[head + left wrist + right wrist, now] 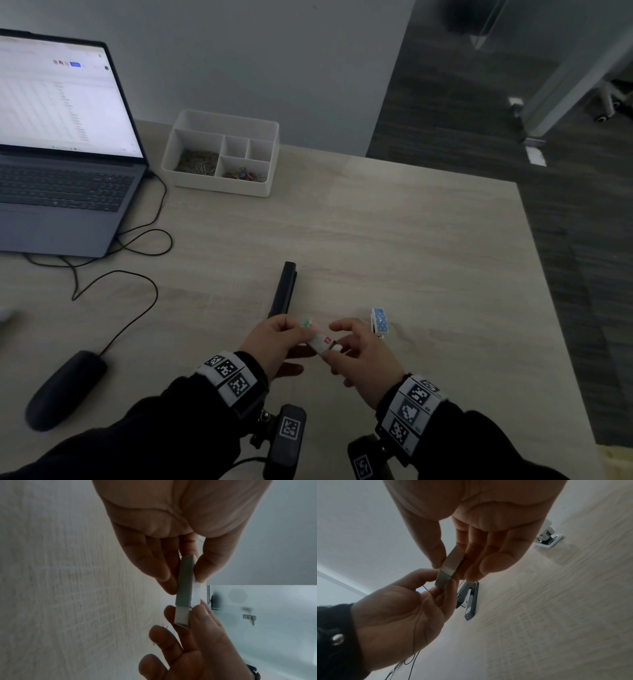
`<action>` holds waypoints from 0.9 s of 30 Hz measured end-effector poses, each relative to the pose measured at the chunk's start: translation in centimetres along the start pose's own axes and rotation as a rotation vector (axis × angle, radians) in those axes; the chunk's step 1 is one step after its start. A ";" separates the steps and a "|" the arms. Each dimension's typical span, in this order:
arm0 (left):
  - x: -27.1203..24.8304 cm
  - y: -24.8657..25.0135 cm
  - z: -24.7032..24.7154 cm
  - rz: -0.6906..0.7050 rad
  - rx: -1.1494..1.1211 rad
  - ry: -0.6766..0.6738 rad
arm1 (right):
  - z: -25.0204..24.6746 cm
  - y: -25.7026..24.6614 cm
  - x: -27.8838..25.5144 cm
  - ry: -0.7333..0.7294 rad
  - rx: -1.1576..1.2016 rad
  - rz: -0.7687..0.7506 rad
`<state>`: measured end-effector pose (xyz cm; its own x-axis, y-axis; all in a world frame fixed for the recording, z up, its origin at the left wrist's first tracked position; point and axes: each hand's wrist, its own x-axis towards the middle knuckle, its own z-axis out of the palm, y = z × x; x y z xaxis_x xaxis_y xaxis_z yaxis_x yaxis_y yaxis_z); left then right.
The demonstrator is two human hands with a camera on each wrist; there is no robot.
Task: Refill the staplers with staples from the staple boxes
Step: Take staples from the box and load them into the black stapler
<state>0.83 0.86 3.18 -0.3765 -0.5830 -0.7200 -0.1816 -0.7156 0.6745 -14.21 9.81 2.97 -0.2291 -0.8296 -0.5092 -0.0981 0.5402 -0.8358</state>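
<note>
A small staple box (320, 342) is held above the table between both hands. My left hand (294, 337) pinches its grey-green sleeve (183, 588) between thumb and fingers. My right hand (339, 344) pinches the white inner tray (181, 616), which sticks out of the sleeve's end. A long black stapler (282, 291) lies on the table just beyond my left hand; in the right wrist view the black stapler (469, 599) shows its metal magazine. A small blue-and-white stapler (379, 322) stands beside my right hand.
A white desk organiser (191, 128) with paper clips stands at the back. A laptop (65, 192) sits at the far left, with cables (137, 246) trailing from it. A dark mouse (65, 387) lies at the near left. The table edge (548, 291) runs along the right.
</note>
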 end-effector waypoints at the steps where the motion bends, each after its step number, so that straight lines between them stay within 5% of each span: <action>1: 0.0 -0.1 0.0 -0.005 -0.021 0.010 | -0.1 -0.1 0.0 0.014 0.009 0.000; 10: -0.1 -0.4 -0.3 -0.035 -0.155 0.070 | -0.6 1.0 -0.1 0.062 -0.224 -0.305; 27: 0.0 -0.6 -0.4 -0.018 -0.202 0.021 | -0.6 -0.3 0.5 0.186 0.044 0.153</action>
<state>1.30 1.18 2.71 -0.3556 -0.5757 -0.7363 -0.0015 -0.7874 0.6164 -14.85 9.35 3.05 -0.4128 -0.6960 -0.5876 -0.0075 0.6477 -0.7619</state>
